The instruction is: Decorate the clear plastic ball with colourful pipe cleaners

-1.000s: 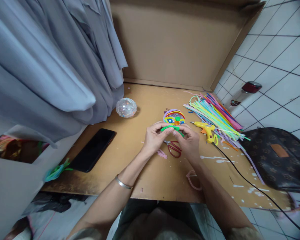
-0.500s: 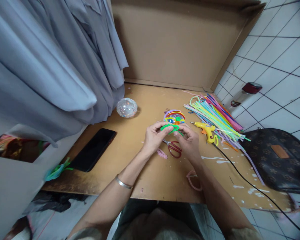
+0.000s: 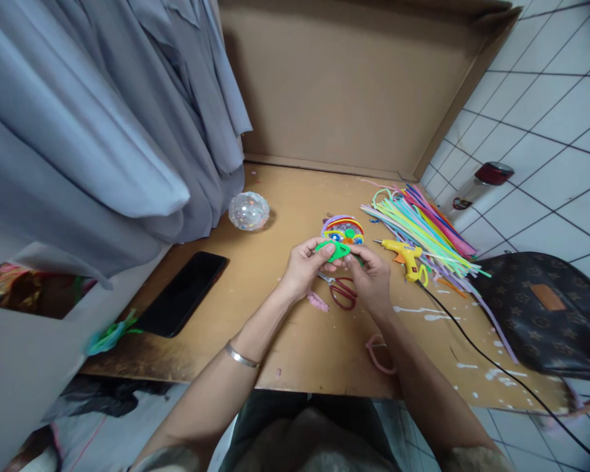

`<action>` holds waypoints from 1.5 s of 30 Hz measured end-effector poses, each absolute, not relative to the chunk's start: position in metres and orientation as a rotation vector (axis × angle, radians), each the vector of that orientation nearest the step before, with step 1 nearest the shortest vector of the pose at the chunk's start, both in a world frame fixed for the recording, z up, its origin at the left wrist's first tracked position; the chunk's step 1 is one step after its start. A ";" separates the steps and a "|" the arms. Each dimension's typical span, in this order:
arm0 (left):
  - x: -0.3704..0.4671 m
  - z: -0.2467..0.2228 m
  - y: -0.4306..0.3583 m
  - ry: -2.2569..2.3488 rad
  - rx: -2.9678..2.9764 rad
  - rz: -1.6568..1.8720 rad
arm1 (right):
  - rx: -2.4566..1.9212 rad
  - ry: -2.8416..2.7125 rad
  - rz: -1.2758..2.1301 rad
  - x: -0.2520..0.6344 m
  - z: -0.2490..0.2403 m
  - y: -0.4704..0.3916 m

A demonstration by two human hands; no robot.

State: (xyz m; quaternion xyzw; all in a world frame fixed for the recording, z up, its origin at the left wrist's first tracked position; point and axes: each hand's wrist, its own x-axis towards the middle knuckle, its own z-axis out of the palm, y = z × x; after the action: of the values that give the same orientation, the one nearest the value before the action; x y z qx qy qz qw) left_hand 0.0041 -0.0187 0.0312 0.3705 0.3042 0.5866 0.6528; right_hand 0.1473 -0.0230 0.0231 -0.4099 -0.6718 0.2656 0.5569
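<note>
A bent green pipe cleaner [image 3: 341, 250] is pinched between my two hands above the middle of the table. My left hand [image 3: 307, 263] grips its left part between thumb and fingers. The right end is held by the fingertips of my right hand [image 3: 371, 272]. Just beyond the hands sits a clear round ornament [image 3: 343, 227] decorated with red, yellow, purple and green pipe cleaner. Below the hands lie scissors [image 3: 343, 293] with red handles, and a short pink fuzzy piece [image 3: 317, 301] is beside them. A pink pipe cleaner loop [image 3: 377, 357] lies by my right forearm.
A yellow glue gun [image 3: 407, 257] with a black cord lies right of my hands, near a pile of coloured pipe cleaners [image 3: 423, 223]. A clear ball [image 3: 248, 211] and a black phone [image 3: 184, 295] are on the left. A dark bag [image 3: 545, 314] stands at the right edge.
The green pipe cleaner has turned between my fingers, and its loop now shows wider. Both hands stay in nearly the same place.
</note>
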 end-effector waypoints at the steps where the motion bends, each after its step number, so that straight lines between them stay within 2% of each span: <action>1: 0.003 0.032 -0.019 0.688 0.846 1.328 | -0.981 -1.587 0.654 0.148 0.024 -0.023; 11: 0.002 0.032 -0.021 0.810 0.965 1.352 | -0.981 -1.593 0.739 0.149 0.035 -0.023; 22: 0.000 0.036 -0.019 0.919 0.917 1.450 | -0.959 -1.572 0.562 0.148 0.039 -0.023; 28: -0.004 0.032 -0.010 0.852 0.801 1.539 | -0.865 -1.783 0.434 0.149 0.036 -0.028; 30: -0.008 0.031 -0.006 0.834 0.739 1.553 | -0.848 -1.918 0.316 0.150 0.032 -0.028; 35: -0.022 0.037 -0.001 0.853 0.673 1.536 | -0.917 -2.191 -0.303 0.150 0.022 -0.027; 37: -0.025 0.039 -0.001 0.838 0.635 1.504 | -0.927 -2.225 -0.450 0.149 0.019 -0.026; 41: -0.023 0.042 -0.005 0.748 0.514 1.400 | -0.988 -2.182 -0.572 0.148 0.015 -0.025; 45: -0.017 0.044 -0.012 0.701 0.601 1.351 | -1.121 -2.072 -0.405 0.148 0.015 -0.022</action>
State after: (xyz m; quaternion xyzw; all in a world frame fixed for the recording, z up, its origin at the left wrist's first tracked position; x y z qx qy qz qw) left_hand -0.0167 -0.0115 0.0436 0.2682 0.3126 0.6025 0.6836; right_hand 0.1483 -0.0224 0.0146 -0.4363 -0.8064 -0.1577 0.3668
